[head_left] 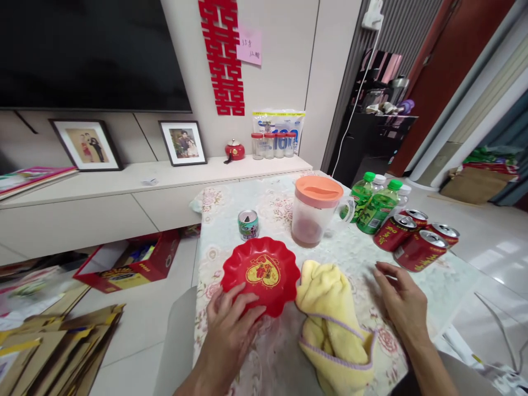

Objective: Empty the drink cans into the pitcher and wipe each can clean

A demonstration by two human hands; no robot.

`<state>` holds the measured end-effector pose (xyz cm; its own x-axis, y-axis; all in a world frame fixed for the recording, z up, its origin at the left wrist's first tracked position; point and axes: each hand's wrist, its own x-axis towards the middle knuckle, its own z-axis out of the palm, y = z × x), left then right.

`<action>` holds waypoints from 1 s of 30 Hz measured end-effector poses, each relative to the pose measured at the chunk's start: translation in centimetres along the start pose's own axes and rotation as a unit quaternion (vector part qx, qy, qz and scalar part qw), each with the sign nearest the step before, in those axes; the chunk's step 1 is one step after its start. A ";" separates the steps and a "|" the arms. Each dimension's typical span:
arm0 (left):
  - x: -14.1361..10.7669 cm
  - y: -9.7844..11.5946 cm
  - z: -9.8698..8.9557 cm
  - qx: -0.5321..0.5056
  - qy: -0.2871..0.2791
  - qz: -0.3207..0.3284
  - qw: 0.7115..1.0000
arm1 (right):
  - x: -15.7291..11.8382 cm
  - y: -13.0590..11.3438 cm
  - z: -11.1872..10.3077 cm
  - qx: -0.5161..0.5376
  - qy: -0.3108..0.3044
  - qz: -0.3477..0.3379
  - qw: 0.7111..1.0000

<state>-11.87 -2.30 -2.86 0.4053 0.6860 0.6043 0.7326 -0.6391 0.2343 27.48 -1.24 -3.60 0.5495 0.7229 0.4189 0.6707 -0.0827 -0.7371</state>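
My left hand [233, 322] lies over the near left rim of a scalloped red plate [280, 275], its fingers apart and touching the plate. Right of the plate is a crumpled yellow cloth [330, 319] with a purple edge. My right hand [400, 297] rests on the flowered tablecloth [268, 363] to the right of the cloth, fingers loosely bent and apart, holding nothing. Behind the plate stands a small green can [248, 225]. A clear pitcher [311, 217] with an orange lid stands behind the cloth.
Several red cans [421, 251] stand at the table's right, with green-capped bottles [377, 206] behind them. A white cabinet [165, 179] along the wall bears photo frames and red-lidded jars [274, 146]. A red box [132, 264] and flattened cardboard [61, 352] lie on the floor at left.
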 end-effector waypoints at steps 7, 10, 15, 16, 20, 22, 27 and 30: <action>0.6 1.3 1.4 -0.020 -0.031 -0.035 0.999 | 0.1 -0.2 0.6 -0.005 -0.075 -0.033 0.997; 1.0 1.3 0.7 -0.042 -0.048 -0.029 0.998 | 0.1 -0.2 0.6 -0.024 -0.077 -0.031 0.996; 3.7 -0.5 -1.9 -0.137 -0.022 -0.108 0.984 | 0.1 -0.3 0.3 -0.029 -0.060 0.016 0.998; 4.6 -1.3 -2.2 -0.157 -0.012 -0.150 0.976 | 0.2 -0.3 0.2 -0.024 -0.051 0.033 0.998; 8.9 -5.9 -1.3 -0.226 0.029 -0.273 0.935 | 0.7 -0.6 0.7 -0.006 -0.032 0.083 0.996; 10.8 -8.5 0.1 -0.258 0.029 -0.307 0.915 | 0.9 -1.1 1.2 0.026 -0.024 0.098 0.995; 13.8 -12.7 3.2 -0.380 -0.020 -0.290 0.878 | 2.1 -2.6 2.9 0.189 -0.019 0.129 0.973; 14.4 -13.6 4.4 -0.416 -0.042 -0.277 0.865 | 3.5 -3.6 4.2 0.253 -0.022 0.107 0.961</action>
<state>-13.57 17.76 -0.73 0.1808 0.9679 0.1743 0.1939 -0.2088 0.9585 24.91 4.51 -1.69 0.6187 0.7561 0.2132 0.2096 0.1026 -0.9724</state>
